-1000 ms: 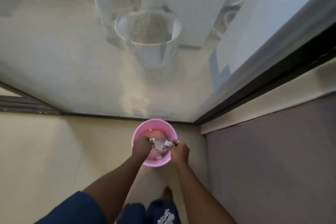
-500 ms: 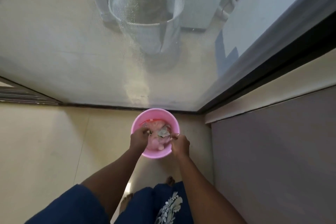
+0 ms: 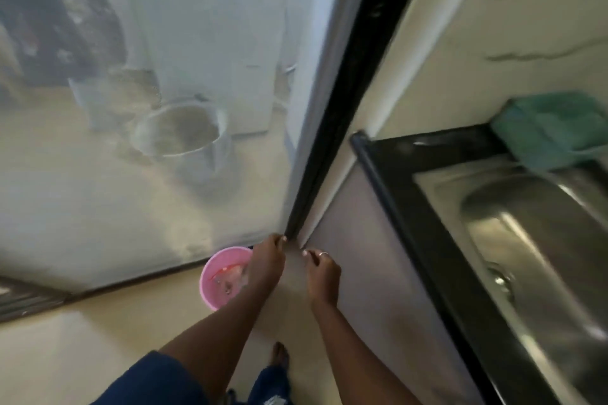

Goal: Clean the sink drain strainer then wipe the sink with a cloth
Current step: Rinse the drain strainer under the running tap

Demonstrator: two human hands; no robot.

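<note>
The left hand [image 3: 266, 268] and right hand [image 3: 324, 276] hung over the floor, fingers loosely curled with nothing seen in them. The left one overlapped a pink bucket [image 3: 207, 286]. Farther right lay the steel sink [image 3: 526, 240], its drain [image 3: 500, 279] blurred. A green cloth [image 3: 552, 128] sat on the tabletop [image 3: 411, 223] behind it.

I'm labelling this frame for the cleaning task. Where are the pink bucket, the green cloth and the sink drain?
pink bucket [image 3: 208, 297]: head view, on its outer wall, lower left.
green cloth [image 3: 556, 128]: head view, middle of the folded cloth.
sink drain [image 3: 500, 279]: head view, on the metal drain fitting.
</note>
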